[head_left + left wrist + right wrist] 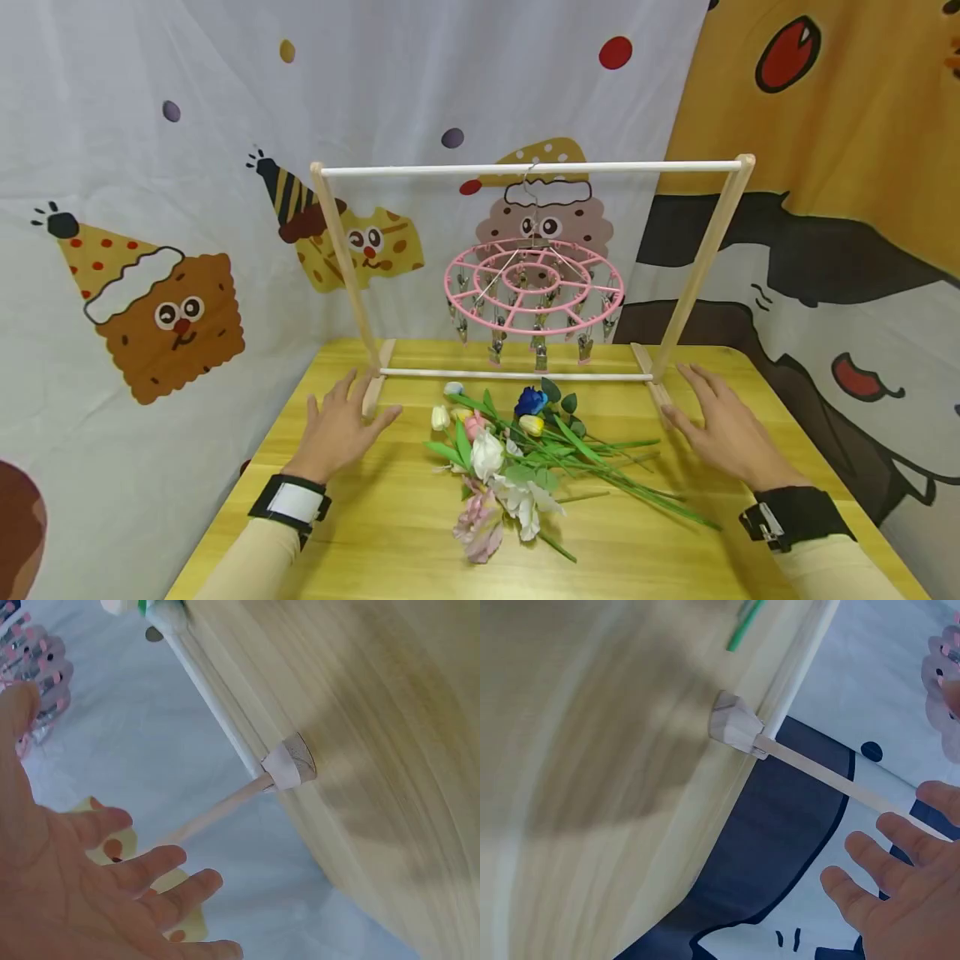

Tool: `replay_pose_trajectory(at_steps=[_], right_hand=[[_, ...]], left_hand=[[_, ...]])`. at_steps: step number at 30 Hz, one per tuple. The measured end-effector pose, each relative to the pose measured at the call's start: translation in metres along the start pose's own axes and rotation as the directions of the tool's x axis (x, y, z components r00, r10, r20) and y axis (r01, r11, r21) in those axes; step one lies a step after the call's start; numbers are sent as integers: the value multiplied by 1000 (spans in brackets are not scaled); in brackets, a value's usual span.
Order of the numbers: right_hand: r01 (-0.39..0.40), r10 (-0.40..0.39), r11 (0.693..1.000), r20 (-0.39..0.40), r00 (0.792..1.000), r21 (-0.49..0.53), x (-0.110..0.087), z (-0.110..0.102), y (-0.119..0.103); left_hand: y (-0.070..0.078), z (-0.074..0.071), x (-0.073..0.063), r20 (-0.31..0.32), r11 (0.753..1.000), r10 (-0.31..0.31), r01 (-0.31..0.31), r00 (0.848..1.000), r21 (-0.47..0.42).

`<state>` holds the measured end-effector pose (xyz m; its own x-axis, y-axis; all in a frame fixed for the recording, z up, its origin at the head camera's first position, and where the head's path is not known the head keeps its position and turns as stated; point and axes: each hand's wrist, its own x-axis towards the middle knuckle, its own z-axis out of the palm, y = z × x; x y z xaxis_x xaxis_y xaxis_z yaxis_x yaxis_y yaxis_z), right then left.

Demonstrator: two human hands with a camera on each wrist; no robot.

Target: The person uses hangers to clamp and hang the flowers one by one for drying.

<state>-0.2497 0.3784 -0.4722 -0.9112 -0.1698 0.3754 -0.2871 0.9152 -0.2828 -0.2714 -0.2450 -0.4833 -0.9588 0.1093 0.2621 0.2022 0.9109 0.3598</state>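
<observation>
My left hand (336, 432) is spread at the left foot of a wooden rack, fingers apart and nothing in it. On the other side my right hand (731, 433) is held the same way beside the right foot (651, 377), also holding nothing. Between them lies a loose bunch of artificial flowers, with a blue rose (531, 402), a white bloom (487, 455) and a pink bloom (480, 527) among green stems (645, 492). Both wrist views show an extended palm, the left hand (82, 892) and the right hand (911, 892), near a rack upright.
The rack's white top bar (420, 171) carries a round pink clip hanger (510, 331) with several metal clips dangling. A white lower bar (517, 376) joins the feet. Behind the wooden table (360, 533) hangs a printed cloth (225, 208).
</observation>
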Motion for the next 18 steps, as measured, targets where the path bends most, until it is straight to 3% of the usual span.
replay_pose_trajectory(at_steps=[7, 13, 18], right_hand=[[-107, 105, 990, 31, 994, 90, 25, -1, 4], [-135, 133, 976, 23, 991, 170, 50, -6, 6], [-164, 163, 950, 28, 986, 265, 71, -10, 14]], left_hand=[[-14, -2, 24, -31, 991, -69, 65, 997, -116], [-23, -7, 45, 17, 968, -141, 141, 990, -208], [-25, -10, 66, -17, 943, -121, 110, 992, -314]])
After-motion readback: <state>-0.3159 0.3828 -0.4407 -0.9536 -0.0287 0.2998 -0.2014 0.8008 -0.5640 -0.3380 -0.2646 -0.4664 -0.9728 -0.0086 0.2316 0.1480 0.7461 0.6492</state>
